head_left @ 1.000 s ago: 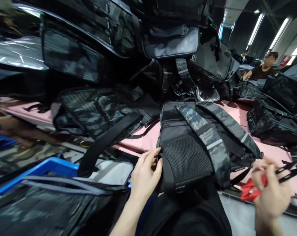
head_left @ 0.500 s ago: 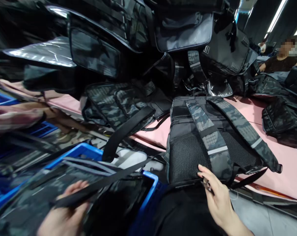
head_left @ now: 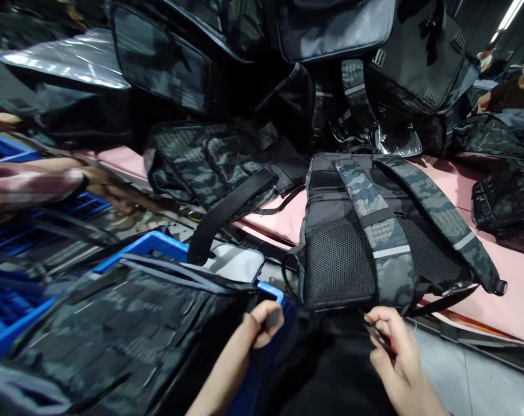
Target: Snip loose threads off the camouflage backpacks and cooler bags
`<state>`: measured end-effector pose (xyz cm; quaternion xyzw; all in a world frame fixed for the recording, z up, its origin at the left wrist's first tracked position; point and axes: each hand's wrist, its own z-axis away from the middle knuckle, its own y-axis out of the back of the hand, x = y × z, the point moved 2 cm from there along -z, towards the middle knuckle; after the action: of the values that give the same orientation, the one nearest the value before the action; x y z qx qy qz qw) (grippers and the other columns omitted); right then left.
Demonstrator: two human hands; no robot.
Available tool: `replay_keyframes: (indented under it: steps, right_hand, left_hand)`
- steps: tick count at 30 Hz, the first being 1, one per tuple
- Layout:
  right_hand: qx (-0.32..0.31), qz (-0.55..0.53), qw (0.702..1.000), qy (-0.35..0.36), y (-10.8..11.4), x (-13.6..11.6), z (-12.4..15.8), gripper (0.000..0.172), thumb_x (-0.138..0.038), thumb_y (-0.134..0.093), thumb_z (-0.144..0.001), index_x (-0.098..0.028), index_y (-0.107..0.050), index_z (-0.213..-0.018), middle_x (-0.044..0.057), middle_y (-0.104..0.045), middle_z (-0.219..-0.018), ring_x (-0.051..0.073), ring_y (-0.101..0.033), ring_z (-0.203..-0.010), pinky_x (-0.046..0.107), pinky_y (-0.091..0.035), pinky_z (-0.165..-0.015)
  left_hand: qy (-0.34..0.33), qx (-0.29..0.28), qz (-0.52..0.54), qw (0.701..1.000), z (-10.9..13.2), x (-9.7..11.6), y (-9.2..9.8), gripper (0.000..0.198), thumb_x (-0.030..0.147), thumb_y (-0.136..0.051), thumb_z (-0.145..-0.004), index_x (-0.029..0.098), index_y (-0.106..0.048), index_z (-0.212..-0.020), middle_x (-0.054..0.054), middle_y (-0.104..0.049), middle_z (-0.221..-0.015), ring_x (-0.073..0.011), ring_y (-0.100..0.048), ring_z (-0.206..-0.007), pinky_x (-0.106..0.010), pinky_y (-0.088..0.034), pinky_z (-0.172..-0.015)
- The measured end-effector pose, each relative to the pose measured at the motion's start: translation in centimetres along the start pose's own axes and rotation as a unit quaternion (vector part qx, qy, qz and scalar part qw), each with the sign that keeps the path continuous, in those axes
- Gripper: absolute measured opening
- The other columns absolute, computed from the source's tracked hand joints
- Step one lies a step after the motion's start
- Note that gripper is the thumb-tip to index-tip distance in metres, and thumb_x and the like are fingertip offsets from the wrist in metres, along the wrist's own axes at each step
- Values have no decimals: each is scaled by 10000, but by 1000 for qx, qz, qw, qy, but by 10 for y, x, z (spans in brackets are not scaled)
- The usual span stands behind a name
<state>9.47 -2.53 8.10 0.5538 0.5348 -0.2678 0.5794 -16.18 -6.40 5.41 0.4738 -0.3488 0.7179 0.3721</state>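
Note:
A backpack (head_left: 339, 260) in black and grey camouflage lies with its mesh back panel and shoulder straps (head_left: 391, 254) upward, in front of me. Just off its near left corner is my left hand (head_left: 262, 326), closed with a small dark grey piece (head_left: 274, 316) at the fingertips; what that is I cannot make out. My right hand (head_left: 396, 352), by the near edge of the pack, is closed on small thread snips (head_left: 381, 337) with a red part, their dark tips pointing to the pack. A black webbing loop (head_left: 287, 268) hangs at the pack's left side.
To the left, a blue crate (head_left: 158, 240) holds another camouflage bag (head_left: 114, 323). More bags (head_left: 218, 167) are piled across the pink tabletop (head_left: 504, 277) and behind it. A person's sleeve (head_left: 32, 185) is at far left, and another person (head_left: 511, 92) is at far right.
My left hand has moved right toward the pack; the long black strap that ran from it no longer stretches across the crate. My right hand has shifted slightly, showing the snips more clearly. The view has tilted down.

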Motion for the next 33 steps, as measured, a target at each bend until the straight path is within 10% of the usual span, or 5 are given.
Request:
replay_keyframes:
  steps: [4,14,33]
  right_hand:
    - [-27,-9,998,-53,-2,-5,6,238,-378,-415,-922,-215,-532,-1051,16,-602,-758,155,-591,-675,234,-488,-629]
    - [3,-1,998,55,-22,-8,0,178,-295,-620,-800,-195,-602,-946,-24,-612,-645,104,-533,-485,204,-463,-512]
    - [28,20,995,89,-23,-3,-1,189,-299,-596,-818,-187,-585,-970,-3,-649,-670,106,-551,-471,209,-483,-490]
  left_hand:
    - [32,-115,-33,992,26,5,-43,364,532,-660,-689,173,-601,-675,-3,-493,-628,-117,-417,-558,-216,-381,-496]
    - [45,21,-10,999,44,10,-63,315,369,-815,-523,161,-695,-728,-27,-630,-613,-141,-557,-567,-232,-479,-576]
    - [109,54,105,987,47,-3,-67,396,352,-855,-488,178,-697,-807,-9,-640,-654,-115,-558,-614,-208,-486,-604]
